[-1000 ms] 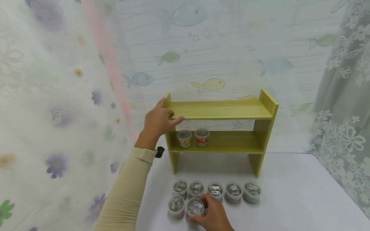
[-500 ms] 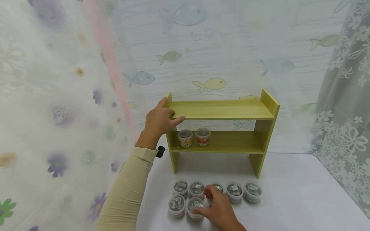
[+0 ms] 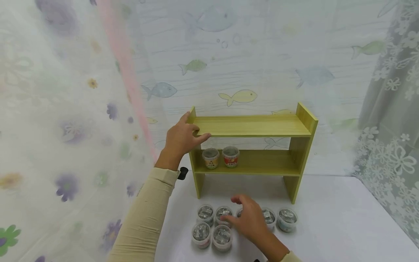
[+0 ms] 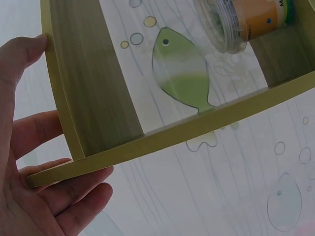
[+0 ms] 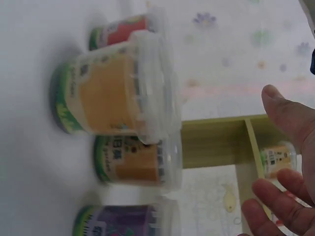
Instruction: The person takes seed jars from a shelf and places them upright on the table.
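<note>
My left hand (image 3: 180,138) grips the upper left corner of a yellow-green wooden shelf (image 3: 252,125). In the left wrist view its thumb is on the board's edge (image 4: 51,83) and its fingers lie round the side panel. Over the tabletop tubs, my right hand (image 3: 250,218) holds nothing, its thumb and fingers spread apart. Nearest below it is a small clear-lidded plastic tub (image 3: 222,236) in the front row, beside another tub (image 3: 201,233). The right wrist view shows a tub with an orange label (image 5: 106,91) close by. One back-row tub is mostly hidden behind the right hand.
Two tubs stand on the middle board, one with an orange label (image 3: 210,160) and one with a red label (image 3: 231,158). Further tubs line the back row, such as the rightmost tub (image 3: 287,218). A white tablecloth (image 3: 343,218) covers the table; patterned curtains (image 3: 262,54) hang behind.
My right hand has let go of the right-hand front-row tub and risen forward, away from it, over the back row. My left hand stays on the shelf corner.
</note>
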{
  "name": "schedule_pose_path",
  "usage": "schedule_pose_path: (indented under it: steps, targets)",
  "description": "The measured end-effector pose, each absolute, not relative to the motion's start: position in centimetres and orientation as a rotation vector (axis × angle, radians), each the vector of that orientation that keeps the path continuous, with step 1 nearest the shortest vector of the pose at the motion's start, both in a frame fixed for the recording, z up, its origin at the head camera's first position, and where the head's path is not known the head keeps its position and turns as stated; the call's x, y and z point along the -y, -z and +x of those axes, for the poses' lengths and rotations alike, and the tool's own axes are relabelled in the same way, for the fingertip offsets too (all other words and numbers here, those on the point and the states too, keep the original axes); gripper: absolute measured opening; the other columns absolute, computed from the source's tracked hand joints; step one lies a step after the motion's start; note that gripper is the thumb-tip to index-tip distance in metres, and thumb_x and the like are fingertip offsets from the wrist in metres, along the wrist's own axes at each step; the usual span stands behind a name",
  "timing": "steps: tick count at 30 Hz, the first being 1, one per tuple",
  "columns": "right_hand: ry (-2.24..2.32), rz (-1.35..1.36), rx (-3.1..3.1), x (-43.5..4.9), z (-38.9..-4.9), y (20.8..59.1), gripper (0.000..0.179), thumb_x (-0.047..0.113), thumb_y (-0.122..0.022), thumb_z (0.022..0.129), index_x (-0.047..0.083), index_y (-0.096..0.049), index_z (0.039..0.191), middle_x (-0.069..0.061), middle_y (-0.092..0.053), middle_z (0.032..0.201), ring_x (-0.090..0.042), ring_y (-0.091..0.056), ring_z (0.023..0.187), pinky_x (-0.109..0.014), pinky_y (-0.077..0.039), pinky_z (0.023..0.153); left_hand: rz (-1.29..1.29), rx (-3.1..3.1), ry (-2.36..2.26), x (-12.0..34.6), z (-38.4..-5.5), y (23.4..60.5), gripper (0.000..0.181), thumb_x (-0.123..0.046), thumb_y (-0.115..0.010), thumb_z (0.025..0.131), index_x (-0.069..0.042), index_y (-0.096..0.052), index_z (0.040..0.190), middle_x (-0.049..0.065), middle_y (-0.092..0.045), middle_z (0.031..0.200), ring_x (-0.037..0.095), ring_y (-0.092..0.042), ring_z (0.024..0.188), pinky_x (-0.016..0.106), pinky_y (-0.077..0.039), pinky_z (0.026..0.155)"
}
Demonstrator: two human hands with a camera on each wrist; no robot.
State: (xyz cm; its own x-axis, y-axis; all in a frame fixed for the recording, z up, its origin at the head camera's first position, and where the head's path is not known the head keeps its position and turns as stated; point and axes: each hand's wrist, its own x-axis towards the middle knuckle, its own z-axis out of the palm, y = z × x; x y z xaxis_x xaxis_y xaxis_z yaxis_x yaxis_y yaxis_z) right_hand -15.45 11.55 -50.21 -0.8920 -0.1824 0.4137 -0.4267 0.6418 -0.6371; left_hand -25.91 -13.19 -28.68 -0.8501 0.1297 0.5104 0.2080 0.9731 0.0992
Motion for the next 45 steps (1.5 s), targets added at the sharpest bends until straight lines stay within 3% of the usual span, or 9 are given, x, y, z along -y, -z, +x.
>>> schedule_pose_path:
  steps: [11,21,34,45]
  targets:
    - [-1.082,0.516,2.503,-11.9,-18.1,47.6,0.060,0.044,-0.093,0.074,0.017,-0.067,0.122,-0.002,-0.072,0.119,-0.025,-0.068,0.113,-0.047,-0.056,0.093,-0.233,2.596,0.194,13.1,-25.7,28.8,0.066,-0.076,-0.060,0.090,-0.021,-0.080,0.120,0.015,-0.036,0.166,0.036,-0.071,0.111,0.041,-0.057,0.062]
    - [-1.033,0.628,2.338,-12.3,-21.7,45.5,0.065,0.029,-0.096,0.072,0.003,-0.064,0.122,-0.013,-0.067,0.118,-0.033,-0.064,0.112,-0.050,-0.054,0.095,-0.223,2.611,0.192,13.1,-25.6,28.7,0.066,-0.076,-0.059,0.091,-0.020,-0.079,0.121,0.014,-0.034,0.167,0.036,-0.071,0.113,0.042,-0.058,0.065]
    - [-1.254,0.476,2.429,-11.8,-25.0,43.9,0.091,0.036,-0.095,0.074,0.000,-0.047,0.143,-0.023,-0.053,0.140,-0.041,-0.054,0.127,-0.057,-0.048,0.102,-0.226,2.608,0.195,13.0,-25.4,28.7,0.067,-0.076,-0.059,0.090,-0.019,-0.079,0.121,0.015,-0.034,0.167,0.037,-0.070,0.116,0.044,-0.059,0.069]
    - [-1.439,0.462,2.472,-11.4,-28.3,43.7,0.107,0.043,-0.091,0.079,0.011,-0.030,0.162,-0.015,-0.041,0.158,-0.039,-0.044,0.145,-0.060,-0.044,0.111,-0.228,2.600,0.166,12.9,-25.8,28.5,0.068,-0.077,-0.058,0.090,-0.020,-0.079,0.122,0.015,-0.035,0.166,0.037,-0.070,0.114,0.045,-0.060,0.071]
